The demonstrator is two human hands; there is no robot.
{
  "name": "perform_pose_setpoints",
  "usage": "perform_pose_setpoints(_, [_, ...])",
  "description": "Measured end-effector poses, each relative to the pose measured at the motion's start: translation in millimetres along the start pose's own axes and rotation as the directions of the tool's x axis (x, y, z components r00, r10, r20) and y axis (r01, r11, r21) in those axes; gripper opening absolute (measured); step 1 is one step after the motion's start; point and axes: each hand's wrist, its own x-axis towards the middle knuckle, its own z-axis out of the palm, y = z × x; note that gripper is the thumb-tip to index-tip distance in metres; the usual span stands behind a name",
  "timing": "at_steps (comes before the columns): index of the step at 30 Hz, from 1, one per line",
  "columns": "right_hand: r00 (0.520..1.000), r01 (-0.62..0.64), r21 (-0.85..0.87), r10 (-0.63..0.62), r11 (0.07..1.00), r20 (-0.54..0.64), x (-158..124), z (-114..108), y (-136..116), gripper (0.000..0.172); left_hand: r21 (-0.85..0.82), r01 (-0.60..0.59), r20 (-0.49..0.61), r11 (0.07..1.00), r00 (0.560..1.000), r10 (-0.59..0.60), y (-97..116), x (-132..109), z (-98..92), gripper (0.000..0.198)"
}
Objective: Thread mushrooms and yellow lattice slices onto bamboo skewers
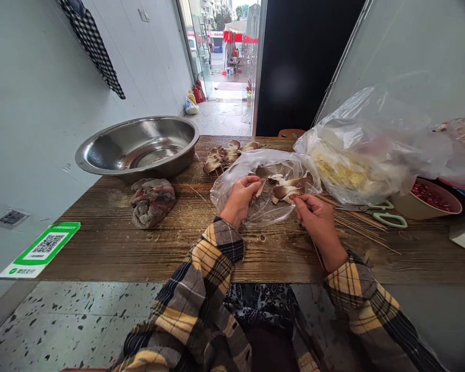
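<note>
My left hand pinches a mushroom piece at the mouth of a clear plastic bag lying on the wooden table. More mushroom slices lie inside the bag. My right hand is closed on a thin bamboo skewer whose tip points at the slices. A pile of skewered mushrooms rests behind the bag.
A large steel basin stands at the back left, a crumpled rag in front of it. Loose skewers, green-handled scissors, a big plastic bag of food and a bowl of red bits lie right.
</note>
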Motion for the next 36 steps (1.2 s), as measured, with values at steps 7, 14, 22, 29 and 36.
perform_pose_setpoints(7, [0.987, -0.012, -0.015, 0.014, 1.0, 0.16, -4.4, 5.9, -6.6, 0.034, -0.181, 0.11, 0.102, 0.977, 0.99, -0.093, 6.7, -3.7, 1.8, 0.031])
perform_pose_setpoints(14, [0.971, 0.02, -0.056, -0.006, 0.998, 0.239, -5.8, 6.2, -7.7, 0.03, -0.297, 0.087, 0.072, 0.951, 0.995, -0.069, 8.4, -3.4, 0.0, 0.015])
perform_pose_setpoints(22, [0.96, 0.04, -0.098, -0.011, 0.994, 0.281, -5.2, 8.5, -6.0, 0.031, -0.366, 0.074, 0.018, 0.928, 0.997, -0.072, 10.1, -3.4, 1.3, 0.012])
perform_pose_setpoints(29, [0.968, 0.019, -0.082, 0.002, 0.996, 0.25, -4.6, 7.9, -4.7, 0.031, -0.318, 0.103, 0.109, 0.942, 0.991, -0.072, 9.6, -5.5, 1.6, 0.007])
perform_pose_setpoints(36, [0.973, 0.027, -0.104, -0.002, 0.994, 0.232, -3.8, 5.7, -3.8, 0.031, -0.22, 0.111, 0.144, 0.969, 0.986, -0.08, 7.6, -6.7, 1.9, 0.016])
